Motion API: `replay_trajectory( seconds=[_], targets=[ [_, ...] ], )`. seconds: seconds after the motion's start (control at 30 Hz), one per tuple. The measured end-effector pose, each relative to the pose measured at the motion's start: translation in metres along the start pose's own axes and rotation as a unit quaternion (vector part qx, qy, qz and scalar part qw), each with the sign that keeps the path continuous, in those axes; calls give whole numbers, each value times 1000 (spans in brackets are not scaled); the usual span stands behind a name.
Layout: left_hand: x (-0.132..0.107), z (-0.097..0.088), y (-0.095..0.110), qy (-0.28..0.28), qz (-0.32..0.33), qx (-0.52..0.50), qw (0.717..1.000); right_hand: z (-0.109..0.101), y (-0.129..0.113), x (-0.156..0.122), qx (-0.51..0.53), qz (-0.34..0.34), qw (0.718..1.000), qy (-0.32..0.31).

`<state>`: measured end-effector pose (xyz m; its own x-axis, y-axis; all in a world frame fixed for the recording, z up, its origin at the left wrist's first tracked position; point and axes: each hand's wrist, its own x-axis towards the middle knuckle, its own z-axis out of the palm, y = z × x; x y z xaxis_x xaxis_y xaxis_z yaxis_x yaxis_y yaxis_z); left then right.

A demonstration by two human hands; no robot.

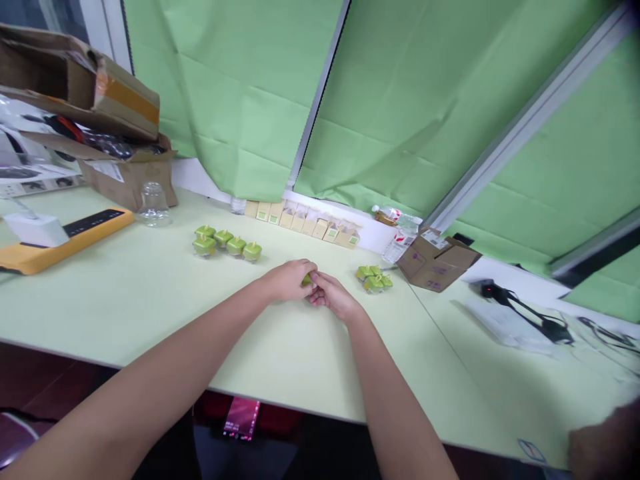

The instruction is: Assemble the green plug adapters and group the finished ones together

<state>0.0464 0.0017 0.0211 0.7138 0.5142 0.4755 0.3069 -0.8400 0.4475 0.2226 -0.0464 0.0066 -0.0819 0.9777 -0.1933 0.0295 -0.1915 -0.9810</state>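
My left hand (287,280) and my right hand (336,295) meet over the middle of the table. Between their closed fingers shows a small green-lidded cup (307,280), mostly covered by the fingers. Left of my hands stands a group of similar cups (237,246) with green lids, small loops on top and clear bodies. To the right sits a second, tighter cluster of green-lidded cups (374,283).
Small cream cartons (300,220) line the back wall. Plastic bottles (397,243) and a cardboard box (433,260) stand at back right. On the left are a clear jar (154,205), an orange power strip (75,239) and stacked boxes (125,173). Someone's hand (595,447) shows lower right.
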Motion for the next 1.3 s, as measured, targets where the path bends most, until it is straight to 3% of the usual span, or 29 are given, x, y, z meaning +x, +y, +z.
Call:
replay_trajectory(
  seconds=[0.27,0.47,0.67,0.8,1.0,1.1,1.3],
  targets=[
    [3,-4,13,15,5,-31,999,1,-9,-18,33,3,999,-1],
    [-6,11,12,59,1,-66,996,2,1,-9,12,-48,998,45],
    [-11,25,14,95,7,-92,991,6,7,-6,-1,-50,997,65],
    [-9,31,12,91,-8,-87,992,5,5,-6,7,-47,996,74],
    [-9,31,1,103,-23,-96,990,-4,-2,-2,6,27,1000,-6],
    [-11,29,0,85,-17,-97,992,-9,-5,-3,-1,33,998,-46],
    [-14,23,6,67,-5,-81,994,2,-1,-6,-33,-13,999,40]
  ],
)
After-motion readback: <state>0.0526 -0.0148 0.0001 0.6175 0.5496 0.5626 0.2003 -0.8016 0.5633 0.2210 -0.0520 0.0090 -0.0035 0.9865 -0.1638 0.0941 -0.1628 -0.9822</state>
